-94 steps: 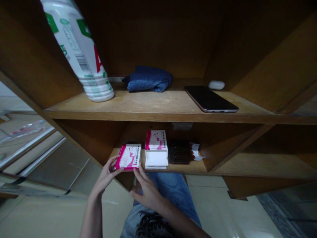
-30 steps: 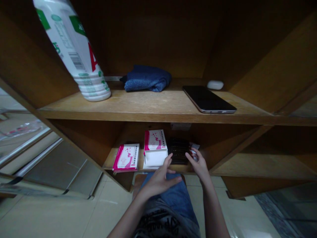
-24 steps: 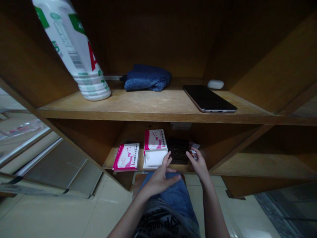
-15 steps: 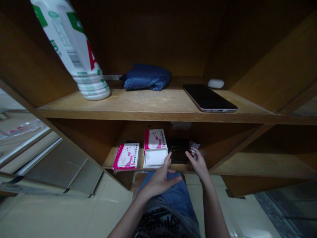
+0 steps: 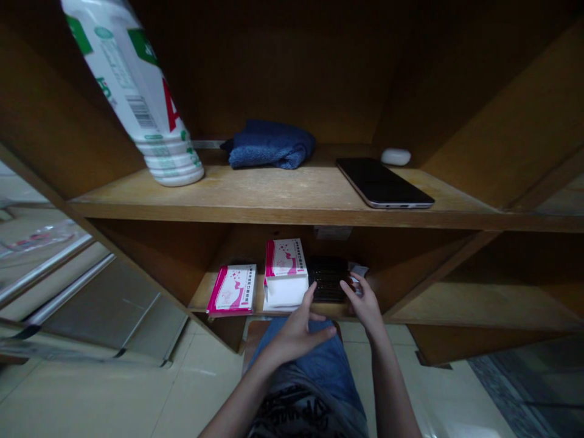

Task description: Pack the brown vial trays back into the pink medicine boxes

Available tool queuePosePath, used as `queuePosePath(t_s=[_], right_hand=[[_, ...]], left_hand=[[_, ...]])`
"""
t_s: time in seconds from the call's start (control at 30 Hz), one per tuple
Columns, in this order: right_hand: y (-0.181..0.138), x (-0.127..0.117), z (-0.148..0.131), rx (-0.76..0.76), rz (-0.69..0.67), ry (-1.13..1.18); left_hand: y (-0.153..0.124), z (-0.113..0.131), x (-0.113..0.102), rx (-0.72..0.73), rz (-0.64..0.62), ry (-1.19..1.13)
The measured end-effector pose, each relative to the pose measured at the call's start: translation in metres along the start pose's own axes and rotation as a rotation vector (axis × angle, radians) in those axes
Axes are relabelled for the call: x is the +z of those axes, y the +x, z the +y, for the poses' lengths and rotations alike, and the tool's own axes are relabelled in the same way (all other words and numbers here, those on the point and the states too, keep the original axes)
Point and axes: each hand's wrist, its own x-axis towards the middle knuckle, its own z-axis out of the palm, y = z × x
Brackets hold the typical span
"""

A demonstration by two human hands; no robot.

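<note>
Over the front edge of the lower shelf (image 5: pixel 201 298), toward its right half, the right hand (image 5: pixel 366 307) reaches in with thumb and forefinger bent to the right end of a dark glossy stack (image 5: pixel 328 278); whether they pinch anything cannot be told, as the tips blend into dark and white parts. The left hand (image 5: pixel 294 333) is spread, thumb well away from the forefinger and with nothing in its grasp, the forefinger's tip at the stack's near left corner; contact there is unclear. This stack lies just inside the front edge, with a small white flap (image 5: pixel 359 269) at its right end. Right of that flap, board shows as far as the divider, leaving some room beside the right hand. Directly left of the stack, close to it, sits a pink-and-white box (image 5: pixel 285 258), its white end facing the front edge. A narrow gap parts it from a second, flatter-looking box (image 5: pixel 233 289), which reaches the front edge near the shelf's left corner. Overhead, the front edge of the upper shelf (image 5: pixel 292 190) bounds the space, with the hands below it. Up there, a white bottle (image 5: pixel 132 103) stands near the left corner, a folded blue cloth (image 5: pixel 274 145) lies toward the back, a black phone (image 5: pixel 385 182) reaches the front edge at the right, and a small white case (image 5: pixel 396 157) rests behind it.
</note>
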Motion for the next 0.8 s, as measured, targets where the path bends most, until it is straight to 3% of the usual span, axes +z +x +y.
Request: queuePosePath(t_s=[0.17,0.5,0.67,0.8], right_hand=[[0.000,0.001,-0.003,0.033,0.028,0.006],[-0.006,0.000,-0.019,0.126,0.100,0.253],[-0.014,-0.002,-0.022,0.052,0.112,0.379],[-0.023,0.002,-0.031,-0.040,0.095,0.435]], left_hand=[[0.000,0.009,0.006,-0.046,0.035,-0.226],[-0.001,0.020,0.013,-0.018,-0.014,-0.408],[-0.006,0.029,0.010,0.066,-0.005,-0.438],[-0.009,0.038,0.000,0.130,0.079,-0.453]])
